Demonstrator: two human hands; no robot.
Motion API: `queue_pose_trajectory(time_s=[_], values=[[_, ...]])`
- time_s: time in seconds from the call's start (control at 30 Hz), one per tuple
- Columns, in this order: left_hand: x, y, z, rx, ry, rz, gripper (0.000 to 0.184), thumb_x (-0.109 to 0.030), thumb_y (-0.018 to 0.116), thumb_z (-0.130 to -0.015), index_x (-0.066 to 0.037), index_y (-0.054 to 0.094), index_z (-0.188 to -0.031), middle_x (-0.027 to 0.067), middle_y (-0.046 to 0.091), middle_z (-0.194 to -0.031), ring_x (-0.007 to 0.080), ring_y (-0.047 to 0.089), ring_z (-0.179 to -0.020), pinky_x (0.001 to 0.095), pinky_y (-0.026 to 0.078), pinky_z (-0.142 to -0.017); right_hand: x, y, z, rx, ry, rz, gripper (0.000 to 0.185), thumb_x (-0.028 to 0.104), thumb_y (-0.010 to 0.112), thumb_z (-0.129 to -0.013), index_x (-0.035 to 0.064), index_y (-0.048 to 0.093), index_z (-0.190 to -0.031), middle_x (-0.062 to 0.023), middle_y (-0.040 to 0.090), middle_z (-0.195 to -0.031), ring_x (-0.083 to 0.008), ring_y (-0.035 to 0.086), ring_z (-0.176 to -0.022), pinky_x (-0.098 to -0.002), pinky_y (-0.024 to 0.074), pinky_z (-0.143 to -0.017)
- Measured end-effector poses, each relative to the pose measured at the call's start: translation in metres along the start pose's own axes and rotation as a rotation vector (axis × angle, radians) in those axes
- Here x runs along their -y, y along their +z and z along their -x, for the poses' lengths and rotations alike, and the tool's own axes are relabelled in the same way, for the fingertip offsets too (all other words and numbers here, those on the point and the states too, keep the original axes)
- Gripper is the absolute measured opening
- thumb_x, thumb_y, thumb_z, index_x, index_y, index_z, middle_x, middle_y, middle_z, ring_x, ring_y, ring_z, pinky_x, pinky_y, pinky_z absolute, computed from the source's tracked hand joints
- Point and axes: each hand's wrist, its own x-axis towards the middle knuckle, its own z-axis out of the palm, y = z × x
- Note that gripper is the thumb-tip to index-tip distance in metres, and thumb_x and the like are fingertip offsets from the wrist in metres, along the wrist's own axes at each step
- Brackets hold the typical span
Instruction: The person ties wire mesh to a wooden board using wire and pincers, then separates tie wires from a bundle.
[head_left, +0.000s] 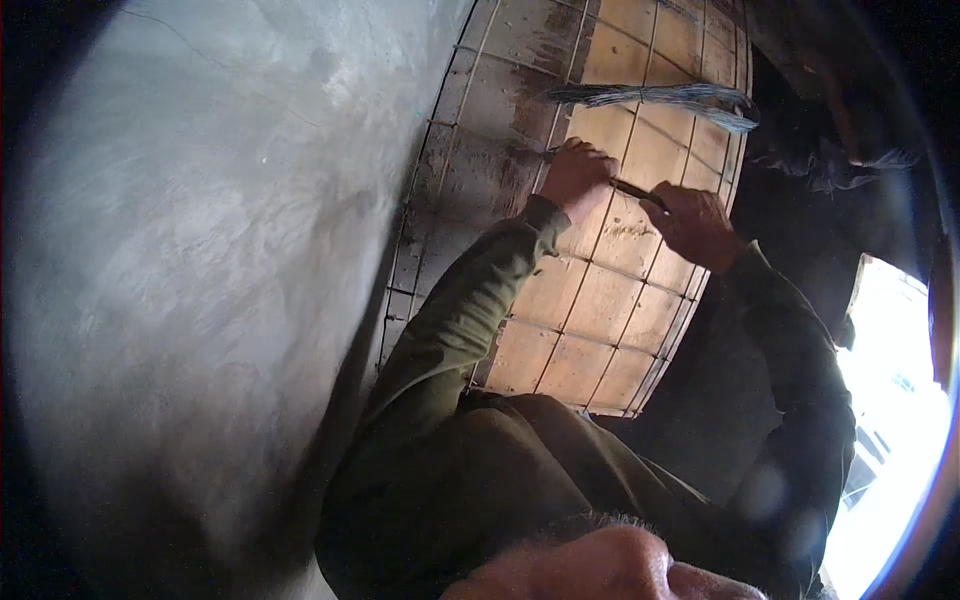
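Observation:
A wire mesh grid (pixel 587 262) lies over pale boards (pixel 607 295). My left hand (pixel 578 178) is closed around one end of a dark, thin rod-like tool (pixel 636 190), just above the mesh. To its right, my right hand (pixel 697 226) grips the other end, thumb along it. What kind of tool it is cannot be made out. Beyond both hands, a bundle of thin wires (pixel 665 96) rests across the mesh.
A rough grey wall (pixel 230 220) fills the left side. Darker, stained boards (pixel 490 130) lie under the mesh beside it. At the right is a bright opening (pixel 890 400) in a dark area.

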Motion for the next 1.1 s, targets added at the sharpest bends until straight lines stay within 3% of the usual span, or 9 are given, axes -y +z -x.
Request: queue_pose_trajectory(time_s=[0.07,0.17,0.27,0.3,0.4,0.67,0.9,1.0,1.1], values=[[-0.010,-0.004,0.003,-0.097,0.091,-0.049,0.009,-0.014,0.056,-0.075,-0.011,0.054,-0.083,0.0133,0.058,-0.080,0.0316,0.057,-0.086,0.0442,0.043,-0.075,0.002,0.004,0.000,-0.001,0.033,0.018,0.034,0.033,0.048,-0.095,0.0015,0.056,-0.085,-0.0109,0.052,-0.053,-0.0268,0.055,-0.046,-0.0423,0.0429,-0.047],[-0.016,0.001,0.006,-0.354,0.052,-0.018,0.008,-0.012,0.055,-0.076,-0.010,0.054,-0.084,0.0143,0.058,-0.080,0.0322,0.057,-0.089,0.0441,0.043,-0.076,-0.008,-0.004,-0.006,0.472,0.631,-0.965,0.037,0.033,0.040,-0.097,0.0017,0.058,-0.087,-0.0069,0.053,-0.054,-0.0119,0.054,-0.048,-0.0329,0.0426,-0.046],[-0.007,0.007,0.006,-0.057,-0.033,-0.043,0.011,-0.010,0.055,-0.076,-0.008,0.054,-0.086,0.0147,0.058,-0.079,0.0325,0.058,-0.085,0.0439,0.044,-0.074,0.006,0.001,-0.002,0.293,0.384,-0.587,0.031,0.029,0.045,-0.095,0.0011,0.058,-0.091,-0.0063,0.054,-0.056,-0.0180,0.053,-0.046,-0.0347,0.0442,-0.047],[-0.005,0.003,0.003,0.010,-0.024,0.001,0.011,-0.010,0.056,-0.075,-0.007,0.053,-0.086,0.0153,0.057,-0.078,0.0327,0.059,-0.082,0.0438,0.045,-0.072,0.016,0.012,-0.001,-0.162,0.148,-0.317,0.025,0.024,0.053,-0.091,0.0006,0.055,-0.098,-0.0086,0.055,-0.058,-0.0241,0.052,-0.047,-0.0390,0.0460,-0.050],[0.000,-0.008,-0.005,0.108,0.012,0.101,0.016,-0.009,0.059,-0.072,-0.005,0.052,-0.085,0.0169,0.057,-0.076,0.0335,0.060,-0.074,0.0437,0.046,-0.064,0.029,-0.004,0.001,-0.493,-0.140,0.200,0.025,0.024,0.056,-0.089,0.0006,0.054,-0.097,-0.0126,0.057,-0.062,-0.0286,0.054,-0.049,-0.0416,0.0461,-0.052],[-0.019,0.002,0.019,-0.193,0.009,-0.145,0.015,-0.012,0.059,-0.074,-0.006,0.054,-0.087,0.0111,0.055,-0.086,0.0275,0.054,-0.091,0.0426,0.038,-0.087,-0.001,0.001,-0.003,0.401,0.655,-0.913,0.056,0.046,0.041,-0.096,-0.0010,0.063,-0.076,-0.0022,0.047,-0.050,-0.0103,0.043,-0.044,-0.0297,0.0367,-0.042],[-0.009,-0.002,0.017,-0.077,-0.001,0.085,0.015,-0.005,0.058,-0.072,-0.006,0.054,-0.086,0.0107,0.056,-0.085,0.0292,0.054,-0.089,0.0432,0.039,-0.084,0.037,0.002,0.011,-0.420,-0.072,0.103,0.024,0.024,0.052,-0.092,0.0003,0.059,-0.093,-0.0106,0.058,-0.069,-0.0214,0.055,-0.059,-0.0387,0.0437,-0.055],[-0.013,-0.012,0.015,0.037,0.011,0.113,0.022,-0.003,0.057,-0.072,-0.003,0.053,-0.093,0.0146,0.055,-0.093,0.0315,0.053,-0.094,0.0449,0.039,-0.087,0.011,0.025,0.014,-0.150,-0.073,-0.180,0.026,0.023,0.060,-0.088,-0.0014,0.060,-0.096,-0.0110,0.051,-0.066,-0.0237,0.055,-0.053,-0.0345,0.0427,-0.046],[-0.039,-0.020,0.032,-0.346,-0.034,-0.073,0.046,0.000,0.054,-0.067,-0.002,0.049,-0.112,0.0171,0.052,-0.102,0.0372,0.052,-0.098,0.0447,0.038,-0.094,-0.004,0.028,0.012,0.091,0.249,-0.745,0.033,0.030,0.051,-0.094,-0.0012,0.062,-0.091,-0.0051,0.050,-0.060,-0.0141,0.046,-0.048,-0.0295,0.0370,-0.044]])
